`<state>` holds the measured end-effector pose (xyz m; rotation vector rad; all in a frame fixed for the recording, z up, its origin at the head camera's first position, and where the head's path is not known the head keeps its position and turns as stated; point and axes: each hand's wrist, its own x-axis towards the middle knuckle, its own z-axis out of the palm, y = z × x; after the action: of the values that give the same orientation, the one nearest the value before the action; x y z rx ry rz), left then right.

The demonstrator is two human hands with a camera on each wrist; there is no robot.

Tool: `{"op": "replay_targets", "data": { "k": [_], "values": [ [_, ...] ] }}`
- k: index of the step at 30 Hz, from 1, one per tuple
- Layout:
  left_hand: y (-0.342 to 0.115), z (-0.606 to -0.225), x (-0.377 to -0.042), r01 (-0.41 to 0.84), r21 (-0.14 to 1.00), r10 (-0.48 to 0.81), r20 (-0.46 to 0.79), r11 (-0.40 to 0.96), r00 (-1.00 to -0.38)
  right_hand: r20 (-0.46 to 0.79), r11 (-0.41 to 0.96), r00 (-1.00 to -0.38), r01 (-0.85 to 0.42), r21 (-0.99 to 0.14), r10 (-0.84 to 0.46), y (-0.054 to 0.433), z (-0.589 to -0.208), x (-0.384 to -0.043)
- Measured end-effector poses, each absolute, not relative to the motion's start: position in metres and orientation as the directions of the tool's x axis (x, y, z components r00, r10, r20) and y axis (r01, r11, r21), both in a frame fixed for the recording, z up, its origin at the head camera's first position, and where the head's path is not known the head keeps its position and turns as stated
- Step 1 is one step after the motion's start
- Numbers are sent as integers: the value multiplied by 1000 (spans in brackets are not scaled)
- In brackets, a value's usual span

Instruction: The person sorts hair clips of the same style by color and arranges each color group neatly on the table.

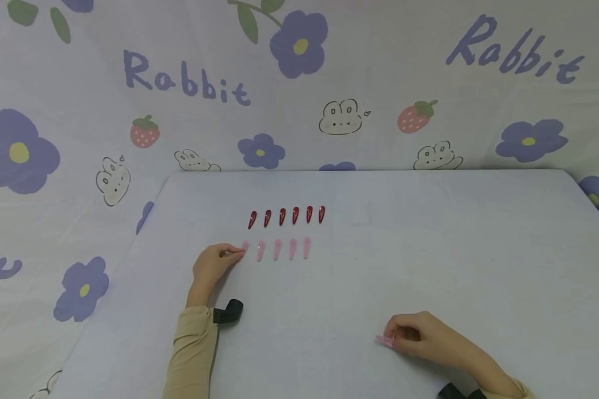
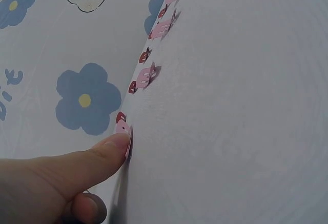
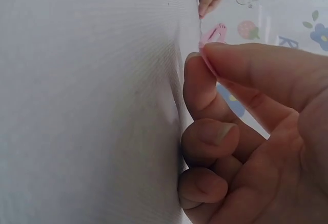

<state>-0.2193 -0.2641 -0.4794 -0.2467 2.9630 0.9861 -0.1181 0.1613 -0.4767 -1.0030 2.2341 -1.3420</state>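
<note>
At the left end of a row of pink hair clips [image 1: 277, 249], my left hand [image 1: 212, 269] pinches the outermost pink hair clip [image 1: 245, 245]. The left wrist view shows the thumb over that clip [image 2: 123, 127], near the tabletop; the fingers behind it are partly hidden. Just beyond runs a row of several dark red hair clips [image 1: 282, 216]. Far to the right and nearer the front, my right hand [image 1: 429, 338] holds another pink hair clip [image 1: 384, 340] between thumb and index finger. In the right wrist view this clip [image 3: 214, 33] sticks out past the fingertips.
A white tabletop [image 1: 454, 249] lies under both hands, its far edge against a cloth [image 1: 369, 66] printed with flowers, rabbits and strawberries. Black wrist devices are strapped at the left sleeve [image 1: 192, 343] and by the right wrist.
</note>
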Motion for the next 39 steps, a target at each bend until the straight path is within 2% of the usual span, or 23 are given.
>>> {"op": "replay_targets", "data": {
  "k": [8,15,23,29,33,39],
  "values": [
    [-265,-481,-219,-155,592,-155,-52,791,-987,64,301,-707,-380,-875,-704,159,-478,-119],
    [-265,-479,-217,-145,603,-149,-45,785,-988,34,269,-730,-295,-917,-683,159,-476,-119],
    [-266,-479,-217,-144,605,-146,-47,783,-988,128,227,-770,-337,-914,-625,161,-480,-121],
    [-264,-479,-217,-147,609,-140,-60,780,-988,229,112,-774,-359,-927,-591,162,-483,-123],
    [-264,-479,-218,-152,605,-142,-64,782,-988,215,51,-768,-307,-950,-603,163,-485,-124],
    [-265,-480,-220,-153,597,-148,-59,787,-987,191,36,-780,-264,-964,-596,163,-484,-125]
  ]
}}
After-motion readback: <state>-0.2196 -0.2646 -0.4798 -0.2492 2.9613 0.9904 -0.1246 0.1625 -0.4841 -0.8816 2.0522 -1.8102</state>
